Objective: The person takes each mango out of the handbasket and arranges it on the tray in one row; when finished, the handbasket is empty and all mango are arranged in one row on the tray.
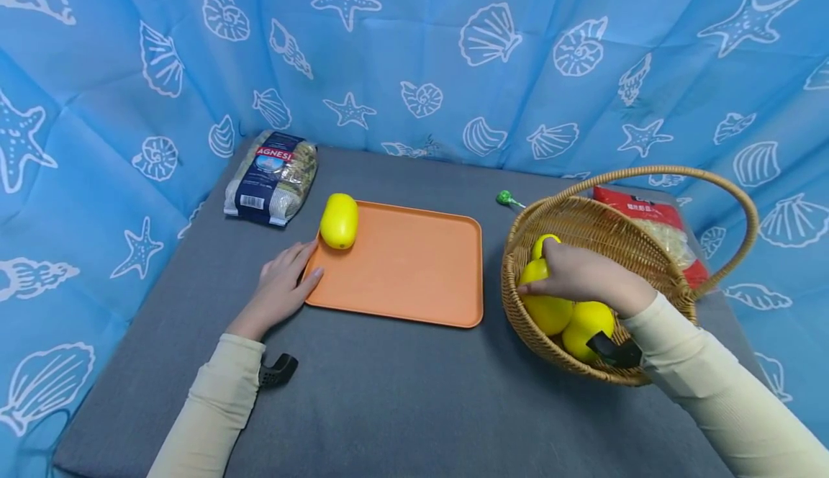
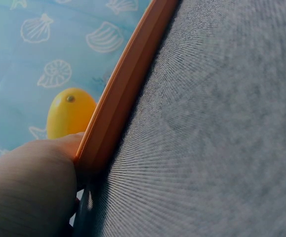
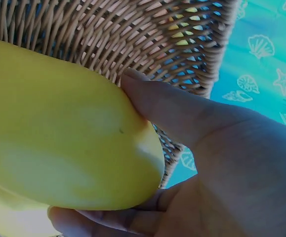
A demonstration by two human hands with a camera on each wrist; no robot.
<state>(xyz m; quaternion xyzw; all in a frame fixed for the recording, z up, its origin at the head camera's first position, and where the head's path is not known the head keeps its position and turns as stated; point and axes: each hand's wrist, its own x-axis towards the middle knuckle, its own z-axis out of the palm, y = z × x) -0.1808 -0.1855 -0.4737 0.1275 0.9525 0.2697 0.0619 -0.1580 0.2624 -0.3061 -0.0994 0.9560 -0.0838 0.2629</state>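
Observation:
My left hand (image 1: 283, 283) is at the left edge of an orange tray (image 1: 401, 269), its thumb over the rim and the other fingers along the outer side. On the tray's far left corner lies a smooth, oblong yellow fruit (image 1: 340, 221), also visible past the rim (image 2: 114, 98) in the left wrist view. My right hand (image 1: 583, 274) reaches into a wicker basket (image 1: 648, 240). There it grips another oblong yellow fruit (image 3: 68, 128), thumb on one side and fingers on the other. More yellow fruit (image 1: 588, 327) lies beside it in the basket.
A bag of Agnesi pasta (image 1: 272, 176) lies at the back left of the grey table (image 1: 388, 391). Behind the basket is a red-and-clear packet (image 1: 648, 215). A green-wrapped lollipop (image 1: 506, 198) lies left of the basket, whose tall handle (image 1: 745, 204) arches over its right side.

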